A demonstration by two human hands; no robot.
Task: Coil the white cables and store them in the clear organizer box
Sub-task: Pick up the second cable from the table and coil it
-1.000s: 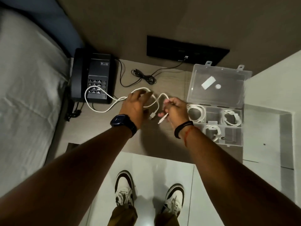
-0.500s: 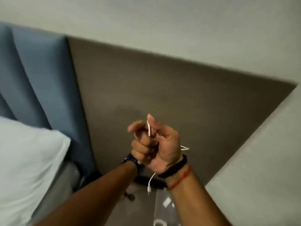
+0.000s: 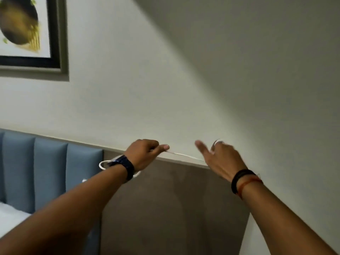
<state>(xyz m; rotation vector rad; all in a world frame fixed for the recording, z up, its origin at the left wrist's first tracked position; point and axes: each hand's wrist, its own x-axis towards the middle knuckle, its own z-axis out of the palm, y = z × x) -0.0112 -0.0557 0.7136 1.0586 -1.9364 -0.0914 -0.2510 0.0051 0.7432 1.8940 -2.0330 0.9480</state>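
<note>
The view points up at the wall, with both arms raised in front of it. My left hand (image 3: pixel 145 153) pinches a thin white cable (image 3: pixel 184 155) between thumb and forefinger. The cable runs taut across to my right hand (image 3: pixel 220 159), which is blurred, its index finger stretched out, with a bit of white cable over the fingers. A loop of the same cable hangs behind my left wrist, by the dark watch. The clear organizer box is out of view.
A brown padded wall panel (image 3: pixel 165 208) fills the lower middle, with a blue upholstered headboard (image 3: pixel 51 172) to its left and white bedding (image 3: pixel 11 218) below that. A framed picture (image 3: pixel 27 32) hangs at the upper left on the pale wall.
The view has swung up from the table to the wall. My hands, clasped together half a second ago, have moved apart and the cable is stretched between them.
</note>
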